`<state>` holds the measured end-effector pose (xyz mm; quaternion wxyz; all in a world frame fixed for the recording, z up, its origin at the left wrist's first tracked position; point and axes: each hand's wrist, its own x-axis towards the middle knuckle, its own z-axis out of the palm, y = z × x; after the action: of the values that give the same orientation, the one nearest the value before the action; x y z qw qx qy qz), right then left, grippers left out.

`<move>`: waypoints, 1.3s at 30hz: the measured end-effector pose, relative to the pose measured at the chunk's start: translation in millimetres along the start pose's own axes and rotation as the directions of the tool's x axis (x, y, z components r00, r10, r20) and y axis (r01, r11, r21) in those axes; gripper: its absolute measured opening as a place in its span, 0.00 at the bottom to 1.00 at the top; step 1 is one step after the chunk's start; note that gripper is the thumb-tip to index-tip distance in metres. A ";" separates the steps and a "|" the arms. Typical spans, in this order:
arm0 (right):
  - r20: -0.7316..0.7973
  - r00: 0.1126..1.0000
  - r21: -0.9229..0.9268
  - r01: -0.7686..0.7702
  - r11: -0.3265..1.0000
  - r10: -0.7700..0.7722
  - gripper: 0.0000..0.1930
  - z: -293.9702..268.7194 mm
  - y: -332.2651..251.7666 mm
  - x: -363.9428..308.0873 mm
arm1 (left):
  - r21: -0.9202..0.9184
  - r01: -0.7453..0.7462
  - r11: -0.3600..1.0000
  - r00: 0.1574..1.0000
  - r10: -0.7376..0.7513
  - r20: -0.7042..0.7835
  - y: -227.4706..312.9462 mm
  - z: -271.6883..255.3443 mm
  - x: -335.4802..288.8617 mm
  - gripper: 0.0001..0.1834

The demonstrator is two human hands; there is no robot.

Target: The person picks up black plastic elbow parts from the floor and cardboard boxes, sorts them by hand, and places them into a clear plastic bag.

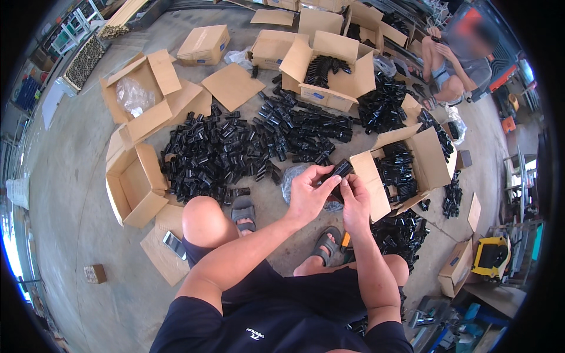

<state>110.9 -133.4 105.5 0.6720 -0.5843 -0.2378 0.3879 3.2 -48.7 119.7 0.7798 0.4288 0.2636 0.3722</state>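
My left hand point(308, 196) and my right hand point(355, 203) meet in front of me, both closed on one black tube-shaped fitting point(343, 169). The left fingers and thumb pinch its upper part, and the right thumb presses against its side. Fingers cover much of the piece, so its full shape is hidden. Beyond my hands spreads a big loose pile of similar black fittings point(218, 147). Just right of my hands, an open carton point(431, 154) holds more of them. Below the hands, a clear plastic bag point(292, 178) lies on the floor, partly covered.
Empty open cartons point(130, 185) stand at left, beside a flat cardboard sheet point(233, 86). Another open carton point(329, 99) with black fittings stands at the back. A phone point(175, 245) lies on cardboard by my knee. Another person point(462, 65) sits at far right, hands raised.
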 end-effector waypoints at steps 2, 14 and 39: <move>-0.005 0.999 -0.016 -0.041 0.999 0.041 0.10 -3.5 1.5 1.3 | -0.001 0.026 1.000 1.000 -0.026 0.000 -2.0 -0.5 -0.2 0.12; -0.062 0.995 -0.068 -0.080 0.994 0.076 0.10 -1.1 -9.5 -2.8 | 0.027 0.025 0.999 0.999 -0.026 0.032 -7.6 -2.5 0.4 0.12; 0.495 0.809 -0.624 0.584 0.519 -0.317 0.24 -5.6 -62.1 -22.7 | 0.061 0.494 0.867 0.865 -0.497 0.067 20.8 -22.9 11.6 0.12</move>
<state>117.0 -155.9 167.6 0.3971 -0.6532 -0.6266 0.1514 -14.1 -21.1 125.3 0.8499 0.3776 0.3411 0.1365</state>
